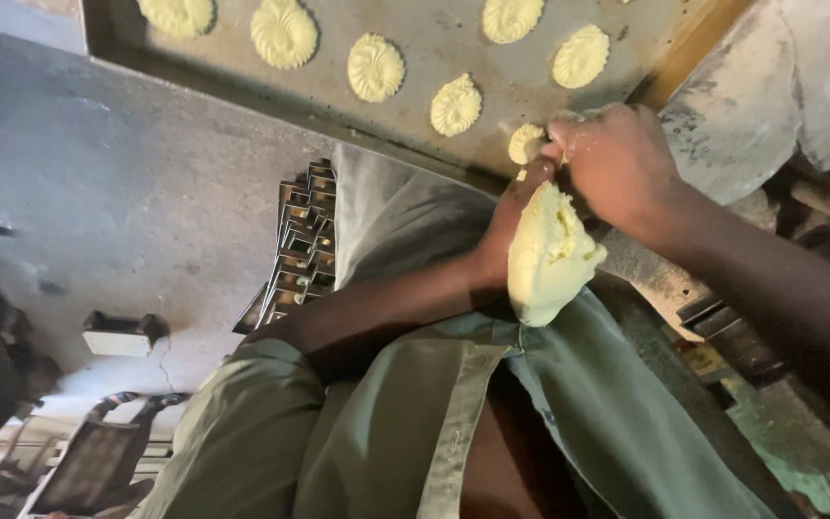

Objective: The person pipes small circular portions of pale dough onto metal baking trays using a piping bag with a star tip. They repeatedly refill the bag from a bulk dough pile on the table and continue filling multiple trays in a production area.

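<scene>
My left hand point(511, 226) grips a pale yellow bag of dough point(549, 255) from the side, just off the near edge of a metal baking tray point(415, 38). My right hand point(617, 163) closes on the bag's upper end, its tip over the tray edge. A small ridged round of dough point(524, 142) sits right under that tip. Several more ridged rounds, such as the dough round point(455, 104) beside it, lie in rows across the tray.
A stack of small metal tins point(302, 240) stands on the concrete floor point(98, 192) below the tray. A small box point(119, 333) and a chair point(98, 457) are at lower left. A worn stone surface point(761, 96) lies right of the tray.
</scene>
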Available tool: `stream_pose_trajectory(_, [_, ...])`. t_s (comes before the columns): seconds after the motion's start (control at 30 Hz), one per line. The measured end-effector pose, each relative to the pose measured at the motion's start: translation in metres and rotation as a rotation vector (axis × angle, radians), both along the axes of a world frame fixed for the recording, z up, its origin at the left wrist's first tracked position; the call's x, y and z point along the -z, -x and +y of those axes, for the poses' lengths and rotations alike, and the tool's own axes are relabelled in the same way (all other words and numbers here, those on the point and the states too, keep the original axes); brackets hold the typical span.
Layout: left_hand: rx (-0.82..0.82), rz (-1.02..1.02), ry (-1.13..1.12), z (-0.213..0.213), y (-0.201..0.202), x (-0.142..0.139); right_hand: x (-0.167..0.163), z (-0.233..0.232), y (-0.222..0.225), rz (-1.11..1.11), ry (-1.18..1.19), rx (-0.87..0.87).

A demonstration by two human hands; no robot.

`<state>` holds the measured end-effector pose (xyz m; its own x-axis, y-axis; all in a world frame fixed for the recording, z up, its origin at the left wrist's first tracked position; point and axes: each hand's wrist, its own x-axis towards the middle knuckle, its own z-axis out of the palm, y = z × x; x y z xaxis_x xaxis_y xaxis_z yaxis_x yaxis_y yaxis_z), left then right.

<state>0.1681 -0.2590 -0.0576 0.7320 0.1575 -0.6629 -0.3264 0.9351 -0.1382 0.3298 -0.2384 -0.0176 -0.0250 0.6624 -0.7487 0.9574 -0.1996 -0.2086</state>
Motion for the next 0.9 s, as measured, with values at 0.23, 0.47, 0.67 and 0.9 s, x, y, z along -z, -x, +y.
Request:
stream_pose_trajectory(0.23, [0.124,-0.042,-0.106,0.007,0.022,-0.023,-0.079,0.027,0.006,0.076,0.133,-0.094])
stream_pose_trajectory(0.47, [0.018,-0.323,-0.143,0.046,-0.042,-0.052,-0.137,-0.059,0.018,0.479,-0.752,0.486])
stream_pose_trajectory(0.67, [-0.110,-0.560,-0.184,0.062,-0.095,-0.112,-0.127,-0.087,0.035,0.833,-1.324,1.038])
stream_pose_trajectory(0.9, [-0.078,-0.688,-0.234,0.049,-0.136,-0.181,-0.148,-0.092,0.005,1.679,-1.611,1.406])
